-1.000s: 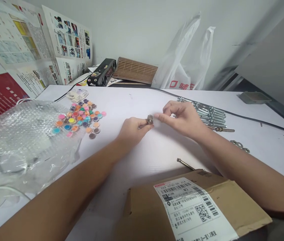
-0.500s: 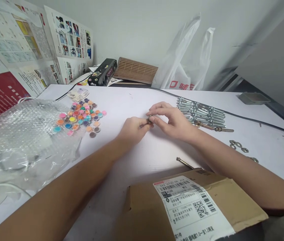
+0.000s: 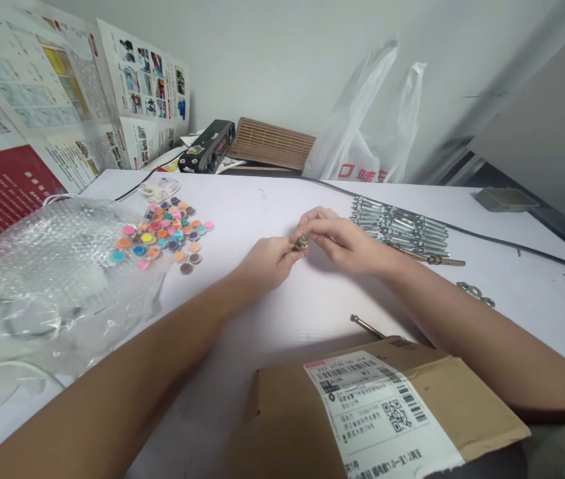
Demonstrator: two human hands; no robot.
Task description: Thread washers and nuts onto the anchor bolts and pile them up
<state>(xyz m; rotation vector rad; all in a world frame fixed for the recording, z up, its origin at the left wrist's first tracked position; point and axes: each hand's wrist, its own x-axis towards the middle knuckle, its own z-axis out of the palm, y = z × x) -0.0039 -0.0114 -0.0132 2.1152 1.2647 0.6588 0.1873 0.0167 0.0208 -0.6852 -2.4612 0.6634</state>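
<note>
Over the middle of the table my left hand (image 3: 268,261) pinches a metal bolt (image 3: 302,243), whose round end with a nut-like rim faces me; most of its length is hidden by the fingers. My right hand (image 3: 346,242) has its fingers bent over the top and far side of the same bolt, with the thumb tucked beneath. Beyond my right wrist lie rows of silver expansion bolts (image 3: 402,223), and some brass-coloured bolts (image 3: 432,258) rest along their near edge.
Nearest me stands a cardboard box (image 3: 462,392), with a loose bolt (image 3: 366,326) behind it. Several nuts and washers (image 3: 474,291) lie beyond my right forearm. Colourful small discs (image 3: 167,233) and bubble wrap (image 3: 53,246) are at left. A black cable (image 3: 492,234) crosses the back.
The bolt has turned so that its end points toward me. My right thumb has drawn back from its end and the right fingers have curled closer.
</note>
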